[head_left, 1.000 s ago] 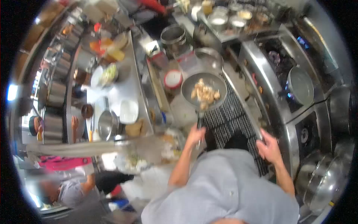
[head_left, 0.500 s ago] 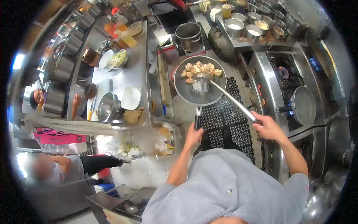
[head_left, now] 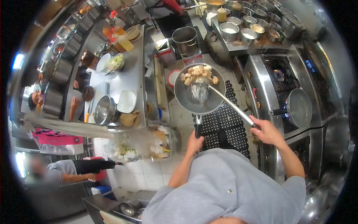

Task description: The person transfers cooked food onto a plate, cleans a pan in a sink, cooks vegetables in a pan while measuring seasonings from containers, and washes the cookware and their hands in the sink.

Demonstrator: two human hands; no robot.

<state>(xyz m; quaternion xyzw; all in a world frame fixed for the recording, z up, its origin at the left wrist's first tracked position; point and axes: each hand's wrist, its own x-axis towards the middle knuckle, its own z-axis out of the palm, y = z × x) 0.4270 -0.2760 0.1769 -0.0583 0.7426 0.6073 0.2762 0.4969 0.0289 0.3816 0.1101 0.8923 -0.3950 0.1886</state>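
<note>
head view: your left hand (head_left: 194,143) is wrapped round the pan (head_left: 184,96), which lies at its twelve o'clock; your right hand (head_left: 266,131) clasps the ladle (head_left: 231,104), slanting toward half past ten into the pan.

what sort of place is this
Most likely a restaurant or other commercial kitchen: there is a steel range with a wide pan on it, many metal containers crowded together, and a perforated floor mat.
</note>
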